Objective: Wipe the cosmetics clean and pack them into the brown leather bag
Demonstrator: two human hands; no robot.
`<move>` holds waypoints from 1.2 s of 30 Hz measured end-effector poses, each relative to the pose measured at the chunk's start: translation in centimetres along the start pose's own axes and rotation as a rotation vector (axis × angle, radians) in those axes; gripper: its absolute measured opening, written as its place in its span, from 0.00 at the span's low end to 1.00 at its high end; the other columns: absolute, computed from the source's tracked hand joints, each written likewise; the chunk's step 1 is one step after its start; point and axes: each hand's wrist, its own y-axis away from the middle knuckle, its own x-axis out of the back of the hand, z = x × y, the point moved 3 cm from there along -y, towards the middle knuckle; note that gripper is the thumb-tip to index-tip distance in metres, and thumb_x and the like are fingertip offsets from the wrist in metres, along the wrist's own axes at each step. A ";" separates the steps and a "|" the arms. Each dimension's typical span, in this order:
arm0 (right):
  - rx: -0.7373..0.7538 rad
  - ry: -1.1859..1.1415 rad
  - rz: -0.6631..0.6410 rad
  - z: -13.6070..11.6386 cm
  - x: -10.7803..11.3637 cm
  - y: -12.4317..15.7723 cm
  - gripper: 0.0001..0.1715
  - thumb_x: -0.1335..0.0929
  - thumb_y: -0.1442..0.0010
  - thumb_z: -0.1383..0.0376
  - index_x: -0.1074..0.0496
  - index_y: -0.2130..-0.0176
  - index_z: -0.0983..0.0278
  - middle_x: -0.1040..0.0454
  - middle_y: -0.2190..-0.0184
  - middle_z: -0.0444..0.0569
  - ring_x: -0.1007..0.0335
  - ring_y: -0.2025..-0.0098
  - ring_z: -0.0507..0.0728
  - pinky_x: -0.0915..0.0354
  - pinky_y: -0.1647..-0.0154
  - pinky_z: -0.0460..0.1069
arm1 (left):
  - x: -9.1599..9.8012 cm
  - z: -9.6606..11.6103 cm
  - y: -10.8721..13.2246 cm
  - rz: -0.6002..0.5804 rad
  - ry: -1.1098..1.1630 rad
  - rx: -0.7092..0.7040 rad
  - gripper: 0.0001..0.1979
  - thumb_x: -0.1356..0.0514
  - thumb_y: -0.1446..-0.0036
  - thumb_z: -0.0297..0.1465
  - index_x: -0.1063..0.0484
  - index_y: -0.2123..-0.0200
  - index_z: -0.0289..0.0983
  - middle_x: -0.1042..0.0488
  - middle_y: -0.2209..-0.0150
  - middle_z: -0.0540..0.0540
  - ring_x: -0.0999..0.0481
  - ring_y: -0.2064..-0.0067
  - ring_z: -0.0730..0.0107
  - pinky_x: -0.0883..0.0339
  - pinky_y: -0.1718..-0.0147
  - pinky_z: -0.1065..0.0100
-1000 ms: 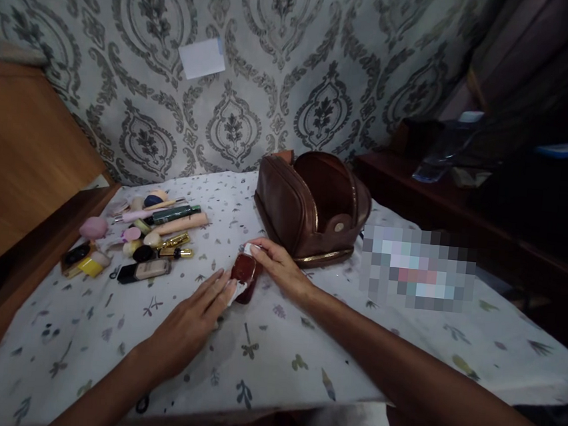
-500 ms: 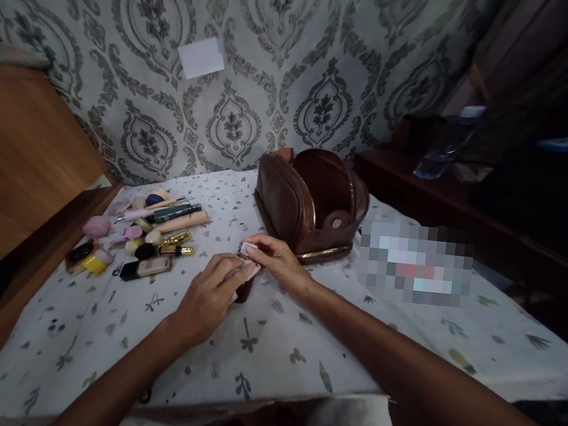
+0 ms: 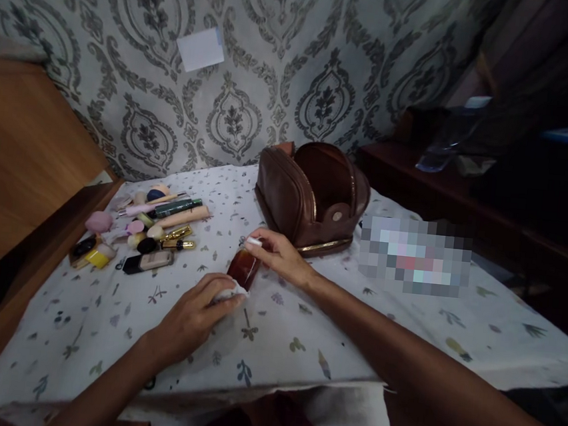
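Note:
A small bottle of amber-brown liquid (image 3: 243, 268) stands slightly tilted over the patterned tablecloth, in front of the bag. My right hand (image 3: 280, 255) is closed at its top, fingers pinching around the white cap. Just below the bottle, my left hand (image 3: 197, 308) is closed on a crumpled white tissue (image 3: 230, 292), which is close to the bottle's lower end; whether they touch I cannot tell. Behind my right hand sits a brown leather toiletry bag (image 3: 285, 196), unzipped with its flap raised and its dark inside showing.
On the left lie several cosmetics, among them a foundation bottle (image 3: 148, 262), a pink sponge (image 3: 99, 222), a dark green tube (image 3: 179, 207) and a gold-capped lipstick (image 3: 178, 244). A blurred-out item (image 3: 413, 255) lies to the right. Farther back stands a clear plastic bottle (image 3: 452, 135).
My left hand with the tissue has moved down and toward me, uncovering the amber bottle. My right hand stays at the bottle's top.

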 end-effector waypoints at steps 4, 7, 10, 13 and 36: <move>-0.023 0.071 -0.055 -0.3 -0.1 0.2 0.23 0.34 0.40 0.47 0.30 0.67 0.65 0.35 0.76 0.41 0.41 0.74 0.50 0.45 0.74 0.44 | 0.4 -0.3 0.2 0.011 0.062 0.025 0.21 0.51 0.36 0.18 0.33 0.44 0.41 0.31 0.50 0.40 0.33 0.45 0.62 0.27 0.51 0.57; -0.077 0.015 -0.099 -0.4 -0.2 0.3 0.22 0.33 0.41 0.48 0.28 0.64 0.65 0.31 0.75 0.43 0.38 0.75 0.50 0.42 0.77 0.44 | 0.6 -0.7 0.4 0.009 0.124 0.042 0.22 0.52 0.36 0.17 0.32 0.45 0.42 0.31 0.50 0.39 0.32 0.45 0.63 0.28 0.52 0.58; -0.133 -0.048 -0.116 -0.3 -0.1 0.2 0.19 0.30 0.44 0.52 0.28 0.62 0.65 0.32 0.78 0.40 0.39 0.80 0.48 0.42 0.81 0.43 | 0.6 -1.2 0.8 0.024 0.193 0.079 0.21 0.52 0.36 0.18 0.30 0.47 0.41 0.30 0.51 0.40 0.30 0.47 0.64 0.29 0.52 0.60; -0.150 -0.156 -0.115 -0.1 -0.1 0.1 0.18 0.29 0.47 0.54 0.28 0.61 0.65 0.30 0.76 0.41 0.38 0.79 0.48 0.39 0.81 0.43 | 0.8 -2.0 1.1 0.089 0.232 0.213 0.17 0.50 0.35 0.21 0.27 0.50 0.41 0.28 0.53 0.42 0.28 0.50 0.67 0.31 0.53 0.64; -0.051 -0.428 -0.305 -0.4 -1.9 1.4 0.38 0.27 0.44 0.61 0.39 0.38 0.62 0.25 0.54 0.49 0.26 0.59 0.52 0.28 0.59 0.49 | 2.0 -3.0 -1.2 0.165 0.206 0.400 0.17 0.52 0.32 0.29 0.28 0.47 0.39 0.23 0.51 0.41 0.27 0.49 0.63 0.33 0.49 0.59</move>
